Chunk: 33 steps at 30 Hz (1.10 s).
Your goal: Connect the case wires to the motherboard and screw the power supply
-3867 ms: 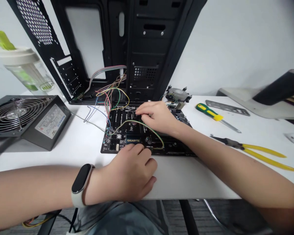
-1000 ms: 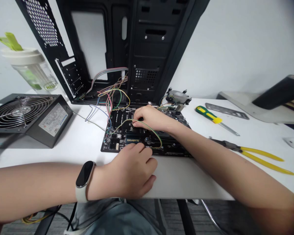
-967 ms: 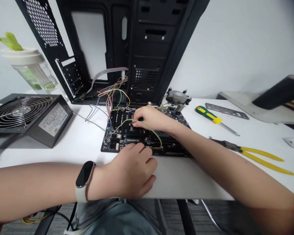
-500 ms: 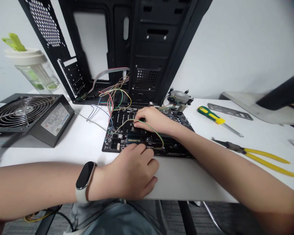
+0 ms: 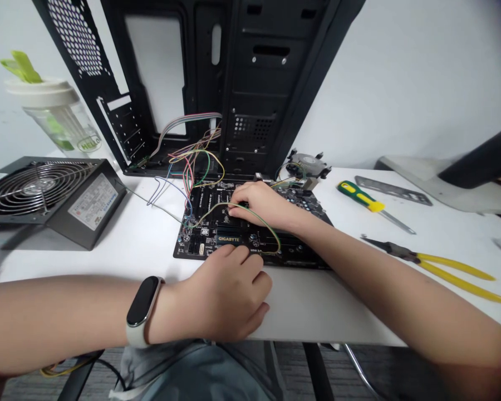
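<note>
Black circuit board, the motherboard [image 5: 202,214], lies flat on the white surface [image 5: 142,245] in front of the upright, empty computer case [image 5: 250,83], not mounted inside it. A bundle of coloured wires [image 5: 192,161] runs out of the case and down to the board's left edge, where several look plugged in. The right hand [image 5: 263,203] reaches over the middle of the board with its fingertips pinched shut on a thin green-and-yellow wire [image 5: 269,228] that arcs across to the near edge. The left hand [image 5: 221,301], with a pale wristband [image 5: 142,309] on its wrist, is loosely curled and grips nothing, its fingertips pressing on the board's front edge. A cooler fan [image 5: 307,164] sits loose behind the board, and the power supply [image 5: 54,195] stands well apart to the left with no cable to the board that I can see. A screwdriver [image 5: 361,196] and yellow pliers [image 5: 442,267] lie untouched to the right. On the board I read "GIGABYTE" and part of "USB 3"; the bottle [image 5: 54,114] says "HELLO"; the supply's label is too small to read.
</note>
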### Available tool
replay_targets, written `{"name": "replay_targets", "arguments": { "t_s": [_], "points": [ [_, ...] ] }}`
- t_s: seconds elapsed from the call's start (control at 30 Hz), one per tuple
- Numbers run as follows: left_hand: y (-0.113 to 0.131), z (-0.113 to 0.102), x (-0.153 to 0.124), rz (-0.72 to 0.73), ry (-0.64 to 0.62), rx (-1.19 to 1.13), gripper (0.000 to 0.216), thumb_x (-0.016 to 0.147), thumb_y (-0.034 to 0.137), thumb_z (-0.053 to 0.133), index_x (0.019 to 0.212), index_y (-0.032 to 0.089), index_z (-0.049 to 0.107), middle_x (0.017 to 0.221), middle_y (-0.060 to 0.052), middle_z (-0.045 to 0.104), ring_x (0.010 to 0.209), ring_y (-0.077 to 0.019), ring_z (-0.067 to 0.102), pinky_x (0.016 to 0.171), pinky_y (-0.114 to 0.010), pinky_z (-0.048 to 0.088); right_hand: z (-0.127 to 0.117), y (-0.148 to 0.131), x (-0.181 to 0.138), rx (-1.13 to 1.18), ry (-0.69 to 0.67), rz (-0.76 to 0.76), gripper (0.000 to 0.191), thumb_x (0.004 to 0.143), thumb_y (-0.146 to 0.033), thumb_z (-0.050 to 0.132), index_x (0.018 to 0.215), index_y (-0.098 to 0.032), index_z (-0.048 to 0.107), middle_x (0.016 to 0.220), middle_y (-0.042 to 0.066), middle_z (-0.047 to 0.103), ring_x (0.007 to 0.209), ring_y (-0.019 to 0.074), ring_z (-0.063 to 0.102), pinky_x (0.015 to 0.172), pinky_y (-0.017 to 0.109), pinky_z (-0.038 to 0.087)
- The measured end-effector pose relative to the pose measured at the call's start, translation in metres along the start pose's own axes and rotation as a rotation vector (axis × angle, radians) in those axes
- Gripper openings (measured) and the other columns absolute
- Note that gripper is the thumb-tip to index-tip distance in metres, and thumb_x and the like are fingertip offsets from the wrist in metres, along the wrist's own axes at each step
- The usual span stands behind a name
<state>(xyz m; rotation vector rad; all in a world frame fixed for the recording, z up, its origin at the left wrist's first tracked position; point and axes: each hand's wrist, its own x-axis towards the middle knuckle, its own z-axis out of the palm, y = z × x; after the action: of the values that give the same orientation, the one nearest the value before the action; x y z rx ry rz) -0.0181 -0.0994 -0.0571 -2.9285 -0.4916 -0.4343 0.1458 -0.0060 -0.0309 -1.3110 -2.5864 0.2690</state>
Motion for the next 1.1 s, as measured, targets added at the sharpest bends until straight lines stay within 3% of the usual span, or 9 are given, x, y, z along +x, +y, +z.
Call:
{"name": "replay_targets", "arguments": {
  "t_s": [0.13, 0.33, 0.63, 0.73, 0.9, 0.97, 1.1],
  "points": [
    [0.007, 0.000, -0.003, -0.003, 0.021, 0.046, 0.026, 0.089, 0.037, 0.049, 0.081, 0.015, 0.059, 0.078, -0.010, 0.062, 0.071, -0.0255, 0.059, 0.061, -0.037, 0.046, 0.001, 0.001, 0.000, -0.027, 0.001, -0.022, 0.014, 0.085, -0.018, 0.062, 0.082, -0.011, 0.073, 0.085, 0.008, 0.071, 0.082, 0.0179, 0.062, 0.081, 0.030, 0.045],
    [0.023, 0.006, -0.015, 0.064, 0.117, 0.221, 0.035, 0.095, 0.030, 0.040, 0.099, 0.006, 0.064, 0.101, -0.019, 0.072, 0.095, -0.0319, 0.068, 0.082, -0.041, 0.051, 0.001, 0.002, -0.002, -0.077, -0.019, -0.053, 0.018, 0.088, -0.020, 0.058, 0.082, -0.012, 0.074, 0.087, 0.009, 0.072, 0.087, 0.0191, 0.063, 0.086, 0.031, 0.045],
    [0.022, 0.007, -0.014, 0.064, 0.148, 0.220, 0.041, 0.098, 0.034, 0.035, 0.095, 0.006, 0.065, 0.095, -0.020, 0.073, 0.091, -0.0307, 0.071, 0.073, -0.037, 0.055, -0.006, -0.011, -0.006, -0.151, -0.083, -0.022, 0.033, 0.095, -0.028, 0.047, 0.084, -0.012, 0.074, 0.091, 0.011, 0.073, 0.090, 0.0220, 0.063, 0.089, 0.035, 0.041],
    [0.022, 0.003, -0.013, 0.086, 0.126, 0.210, 0.047, 0.096, 0.046, 0.040, 0.094, 0.006, 0.066, 0.094, -0.020, 0.073, 0.091, -0.0314, 0.071, 0.073, -0.037, 0.055, -0.007, -0.013, -0.008, -0.177, -0.100, -0.023, 0.036, 0.096, -0.032, 0.046, 0.088, -0.012, 0.074, 0.093, 0.012, 0.072, 0.094, 0.0236, 0.063, 0.091, 0.036, 0.041],
    [0.024, -0.003, -0.017, 0.043, 0.029, 0.098, 0.087, 0.076, 0.084, 0.032, 0.104, 0.008, 0.063, 0.103, -0.024, 0.070, 0.097, -0.0377, 0.067, 0.075, -0.041, 0.054, -0.008, -0.013, -0.010, -0.191, -0.135, -0.030, 0.036, 0.094, -0.037, 0.049, 0.100, -0.010, 0.073, 0.101, 0.014, 0.071, 0.099, 0.0266, 0.061, 0.090, 0.037, 0.043],
    [0.024, -0.003, -0.017, 0.050, -0.023, 0.098, 0.081, 0.075, 0.081, 0.041, 0.107, 0.009, 0.060, 0.105, -0.023, 0.069, 0.100, -0.0379, 0.065, 0.077, -0.043, 0.052, -0.008, -0.013, -0.010, -0.185, -0.138, -0.033, 0.036, 0.093, -0.037, 0.050, 0.100, -0.010, 0.073, 0.101, 0.014, 0.070, 0.099, 0.0272, 0.061, 0.090, 0.037, 0.043],
    [0.024, 0.000, -0.017, 0.061, -0.105, 0.132, 0.054, 0.084, 0.056, 0.052, 0.112, 0.010, 0.056, 0.111, -0.023, 0.065, 0.104, -0.0368, 0.061, 0.083, -0.046, 0.049, -0.006, -0.010, -0.011, -0.178, -0.122, -0.056, 0.035, 0.092, -0.037, 0.052, 0.098, -0.010, 0.072, 0.099, 0.014, 0.070, 0.098, 0.0271, 0.060, 0.089, 0.037, 0.044]
  ]
}}
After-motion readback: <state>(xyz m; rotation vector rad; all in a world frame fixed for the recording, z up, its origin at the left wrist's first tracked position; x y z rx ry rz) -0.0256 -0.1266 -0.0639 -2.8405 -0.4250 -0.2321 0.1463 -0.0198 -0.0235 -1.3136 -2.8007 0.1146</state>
